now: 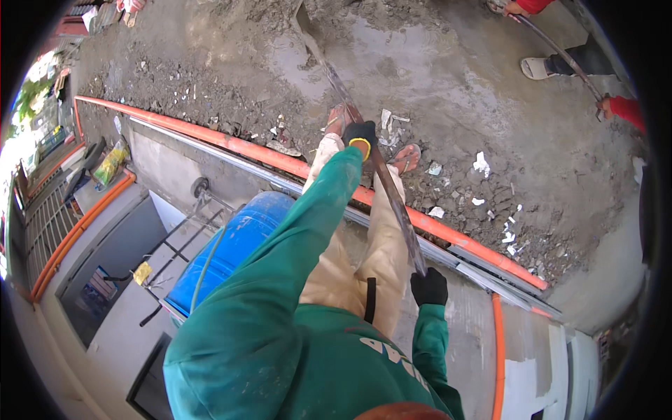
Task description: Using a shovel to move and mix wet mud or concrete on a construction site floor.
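Note:
My left hand [361,134], in a black glove with a yellow cuff, is closed around the middle of a long-handled shovel [393,192]. My right hand [429,288], also black-gloved, grips the handle's end close to my body. The shaft slants away from me, up and to the left. Its narrow-looking blade [304,22] lies against wet grey mortar [378,45] at the top of the view. Dirt streaks the shaft. My feet, in flip-flops, stand on either side of it.
Orange pipe [252,150] and metal lengths run crosswise by my legs. A blue drum [231,241] stands at left beside a metal frame. Rubble and white scraps [481,165] litter the ground. At upper right, a red-sleeved person holds another long-handled tool [560,52].

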Demonstrator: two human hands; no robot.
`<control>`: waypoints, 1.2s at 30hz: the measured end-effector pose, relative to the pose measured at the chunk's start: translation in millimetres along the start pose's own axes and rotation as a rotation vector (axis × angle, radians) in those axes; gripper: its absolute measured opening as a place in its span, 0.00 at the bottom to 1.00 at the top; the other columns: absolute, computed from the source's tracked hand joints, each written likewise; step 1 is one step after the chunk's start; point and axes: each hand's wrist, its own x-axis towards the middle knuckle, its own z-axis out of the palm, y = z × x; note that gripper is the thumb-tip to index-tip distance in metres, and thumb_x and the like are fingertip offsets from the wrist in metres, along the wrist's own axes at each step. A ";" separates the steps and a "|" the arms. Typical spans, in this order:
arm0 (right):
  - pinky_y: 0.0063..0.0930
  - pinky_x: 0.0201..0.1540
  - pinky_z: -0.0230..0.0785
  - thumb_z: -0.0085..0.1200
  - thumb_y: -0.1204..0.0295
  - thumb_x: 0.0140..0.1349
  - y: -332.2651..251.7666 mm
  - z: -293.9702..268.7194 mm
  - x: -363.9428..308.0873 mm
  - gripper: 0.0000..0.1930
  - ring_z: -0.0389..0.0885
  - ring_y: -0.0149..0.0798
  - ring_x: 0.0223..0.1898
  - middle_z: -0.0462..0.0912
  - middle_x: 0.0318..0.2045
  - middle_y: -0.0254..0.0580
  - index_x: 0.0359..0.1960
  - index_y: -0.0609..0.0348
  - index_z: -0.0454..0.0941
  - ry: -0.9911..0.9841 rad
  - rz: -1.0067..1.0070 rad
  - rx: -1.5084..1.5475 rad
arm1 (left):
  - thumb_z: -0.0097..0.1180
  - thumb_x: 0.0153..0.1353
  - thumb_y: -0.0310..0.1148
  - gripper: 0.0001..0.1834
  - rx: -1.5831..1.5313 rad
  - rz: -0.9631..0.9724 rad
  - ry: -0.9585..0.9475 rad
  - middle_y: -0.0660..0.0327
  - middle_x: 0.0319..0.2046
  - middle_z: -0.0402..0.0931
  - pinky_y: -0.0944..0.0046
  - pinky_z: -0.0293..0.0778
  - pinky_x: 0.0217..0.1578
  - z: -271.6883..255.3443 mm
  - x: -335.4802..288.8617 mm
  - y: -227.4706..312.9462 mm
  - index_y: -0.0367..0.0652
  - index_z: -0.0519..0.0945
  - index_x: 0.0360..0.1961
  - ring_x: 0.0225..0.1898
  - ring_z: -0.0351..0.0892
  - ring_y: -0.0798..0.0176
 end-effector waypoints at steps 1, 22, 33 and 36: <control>0.50 0.38 0.74 0.57 0.57 0.48 23.4 -11.1 -10.8 0.16 0.81 0.60 0.35 0.82 0.27 0.57 0.26 0.59 0.80 -0.011 0.091 -0.050 | 0.51 0.61 0.41 0.11 -0.068 0.037 -0.088 0.56 0.20 0.80 0.54 0.72 0.21 24.3 -19.4 73.2 0.49 0.81 0.29 0.21 0.81 0.55; 0.46 0.46 0.75 0.59 0.57 0.46 35.3 -43.0 -79.3 0.23 0.84 0.55 0.40 0.84 0.35 0.58 0.40 0.62 0.81 -0.223 0.293 0.027 | 0.63 0.56 0.39 0.16 -0.883 0.947 -0.223 0.56 0.34 0.79 0.61 0.77 0.36 -497.2 -361.3 247.6 0.37 0.79 0.37 0.34 0.81 0.56; 0.49 0.44 0.73 0.59 0.66 0.46 -228.5 -193.3 -183.4 0.23 0.81 0.60 0.42 0.82 0.37 0.60 0.47 0.55 0.75 0.348 -0.195 -0.365 | 0.63 0.56 0.37 0.15 -0.520 1.713 0.268 0.56 0.34 0.78 0.57 0.73 0.40 -646.9 -533.1 152.7 0.40 0.79 0.41 0.39 0.80 0.57; 0.49 0.42 0.73 0.55 0.67 0.52 -310.3 -209.3 -208.1 0.18 0.81 0.58 0.39 0.82 0.36 0.57 0.45 0.57 0.76 0.624 -0.491 -0.365 | 0.62 0.56 0.37 0.15 -0.431 1.655 0.458 0.56 0.34 0.78 0.57 0.73 0.39 -660.4 -536.1 81.1 0.39 0.79 0.41 0.38 0.80 0.57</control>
